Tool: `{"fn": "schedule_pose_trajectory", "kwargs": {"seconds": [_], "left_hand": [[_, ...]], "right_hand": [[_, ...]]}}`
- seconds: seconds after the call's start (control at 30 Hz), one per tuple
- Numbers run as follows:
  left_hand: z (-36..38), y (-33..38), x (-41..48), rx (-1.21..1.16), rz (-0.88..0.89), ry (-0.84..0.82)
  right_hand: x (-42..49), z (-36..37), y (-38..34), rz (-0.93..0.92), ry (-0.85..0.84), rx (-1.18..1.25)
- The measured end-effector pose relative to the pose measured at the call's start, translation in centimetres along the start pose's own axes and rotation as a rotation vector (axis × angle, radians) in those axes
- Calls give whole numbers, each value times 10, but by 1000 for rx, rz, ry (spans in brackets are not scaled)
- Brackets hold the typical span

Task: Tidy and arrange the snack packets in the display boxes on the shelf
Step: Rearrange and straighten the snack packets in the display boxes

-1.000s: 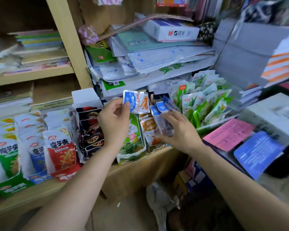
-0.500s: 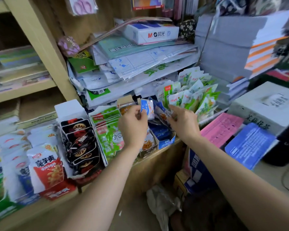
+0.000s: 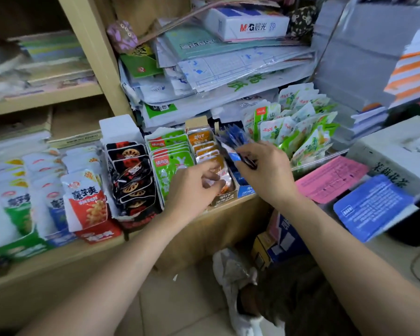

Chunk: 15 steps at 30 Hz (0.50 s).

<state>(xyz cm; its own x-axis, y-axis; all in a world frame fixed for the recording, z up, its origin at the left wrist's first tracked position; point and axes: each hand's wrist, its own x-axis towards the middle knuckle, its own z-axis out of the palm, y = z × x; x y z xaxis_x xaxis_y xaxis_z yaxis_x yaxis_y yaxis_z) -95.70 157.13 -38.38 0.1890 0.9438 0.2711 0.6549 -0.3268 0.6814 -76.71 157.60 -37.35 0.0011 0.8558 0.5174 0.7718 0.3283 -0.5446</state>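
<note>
Orange packets (image 3: 204, 144) stand in a narrow box (image 3: 224, 198) at the shelf (image 3: 58, 258) near edge; the left hand (image 3: 194, 190) curls onto the front one, grip unclear. Just right, the right hand (image 3: 267, 170) pinches blue packets (image 3: 233, 139).

Your two forearms bare from the lower edge of the frame to the wrists, your left hand (image 3: 192, 190) and right hand (image 3: 267, 170) bare too, finer detail blurred.

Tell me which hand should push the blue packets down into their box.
Right. The right hand pinches the blue packets itself; the left hand grips the orange packets beside them.
</note>
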Motion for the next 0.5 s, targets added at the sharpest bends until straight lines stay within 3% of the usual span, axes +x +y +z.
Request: {"fn": "schedule_pose_trajectory", "kwargs": {"seconds": [0.23, 0.5], "left_hand": [[-90, -38, -71, 302, 39, -158], [-203, -106, -134, 510, -167, 50]], "right_hand": [[-12, 18, -66, -212, -293, 91], [-15, 76, -150, -493, -504, 122]]}}
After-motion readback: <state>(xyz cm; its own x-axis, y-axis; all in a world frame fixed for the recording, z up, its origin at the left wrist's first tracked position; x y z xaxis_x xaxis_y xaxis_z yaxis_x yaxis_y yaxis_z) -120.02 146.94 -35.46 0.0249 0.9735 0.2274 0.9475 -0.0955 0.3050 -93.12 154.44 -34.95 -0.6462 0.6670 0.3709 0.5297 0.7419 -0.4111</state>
